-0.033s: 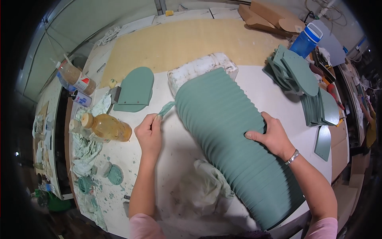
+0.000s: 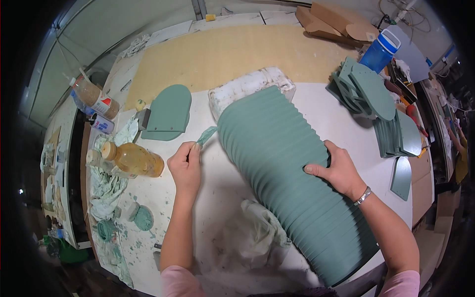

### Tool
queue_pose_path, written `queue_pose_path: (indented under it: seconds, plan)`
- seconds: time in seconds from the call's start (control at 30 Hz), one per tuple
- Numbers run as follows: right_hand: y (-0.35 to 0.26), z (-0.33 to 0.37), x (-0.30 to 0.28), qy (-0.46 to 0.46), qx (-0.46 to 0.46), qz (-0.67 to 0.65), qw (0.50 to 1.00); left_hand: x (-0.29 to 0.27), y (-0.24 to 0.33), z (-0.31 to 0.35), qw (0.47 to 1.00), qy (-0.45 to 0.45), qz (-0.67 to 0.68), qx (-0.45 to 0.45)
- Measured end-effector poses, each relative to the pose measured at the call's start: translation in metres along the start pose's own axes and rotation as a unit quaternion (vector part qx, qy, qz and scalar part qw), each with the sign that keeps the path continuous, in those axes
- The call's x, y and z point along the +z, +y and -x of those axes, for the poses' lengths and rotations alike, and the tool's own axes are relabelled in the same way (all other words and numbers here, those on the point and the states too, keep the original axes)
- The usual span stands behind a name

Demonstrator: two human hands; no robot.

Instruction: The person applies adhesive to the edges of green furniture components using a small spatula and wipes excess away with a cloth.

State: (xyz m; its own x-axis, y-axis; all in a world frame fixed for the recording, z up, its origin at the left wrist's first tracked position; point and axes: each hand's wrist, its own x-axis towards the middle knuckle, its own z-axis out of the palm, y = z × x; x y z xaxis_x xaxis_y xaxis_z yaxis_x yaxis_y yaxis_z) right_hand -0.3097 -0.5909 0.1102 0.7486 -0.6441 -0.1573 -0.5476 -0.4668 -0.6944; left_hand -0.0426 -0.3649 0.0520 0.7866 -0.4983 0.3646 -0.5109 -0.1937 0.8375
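Observation:
A long row of green rounded panels [image 2: 279, 163], packed face to face, leans diagonally across the table in front of me. Its far end rests against a white, stained block [image 2: 252, 84]. My right hand [image 2: 341, 171] grips the row's right side, thumb on top and fingers over the edge. Left of the row, my left hand [image 2: 185, 166] is closed in a pinch on a small green-stained cloth [image 2: 207, 134]. The cloth's free end touches the left edge of the far panels. Under the row's left side lies a crumpled whitish cloth [image 2: 264, 225].
Single green panels [image 2: 170, 111] lie at the far left. More green panels [image 2: 368, 89] are piled at the right, beside a blue bottle [image 2: 381, 51]. A bottle of amber liquid [image 2: 138, 159] lies left of my arm, near green-caked pots [image 2: 143, 218]. Behind stands an open cardboard box [image 2: 336, 24].

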Motion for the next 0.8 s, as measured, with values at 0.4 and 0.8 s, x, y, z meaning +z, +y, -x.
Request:
queue_pose_path:
  seconds: [0.4,0.8]
  plan:
    - [0.004,-0.001,0.0,0.002,-0.006,0.009,1.0,0.02,-0.004,-0.051,1.0,-0.027,0.005,0.013]
    - [0.006,-0.001,0.001,0.003,-0.009,0.006,1.0,0.023,0.01,-0.073,0.988,-0.052,-0.093,0.111]
